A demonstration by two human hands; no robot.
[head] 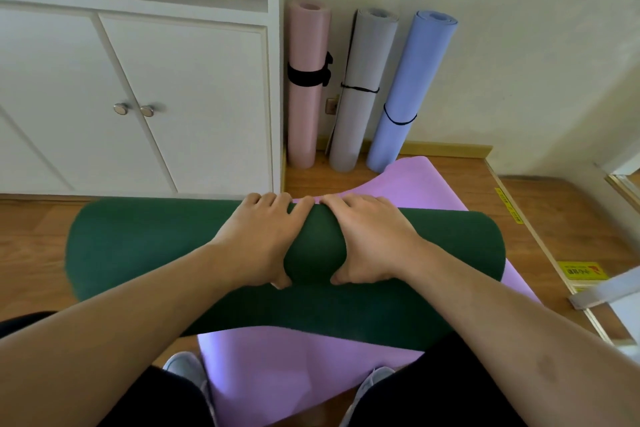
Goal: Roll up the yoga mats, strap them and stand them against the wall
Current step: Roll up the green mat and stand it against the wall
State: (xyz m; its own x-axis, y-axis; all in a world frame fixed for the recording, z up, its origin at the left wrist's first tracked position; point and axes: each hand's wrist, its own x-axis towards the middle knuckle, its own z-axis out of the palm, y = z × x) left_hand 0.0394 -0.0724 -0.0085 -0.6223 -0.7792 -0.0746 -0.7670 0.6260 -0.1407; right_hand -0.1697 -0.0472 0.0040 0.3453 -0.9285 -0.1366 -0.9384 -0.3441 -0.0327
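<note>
Green mat, rolled thick, lies crosswise on the wood floor, atop a flat purple mat. Left hand and right hand sit side by side at the roll's middle, fingers curled over its far side, thumbs on the near side, both clamped on it. Against the wall, upright and strapped: pink roll, grey roll, blue roll. White cabinet at left.
</note>
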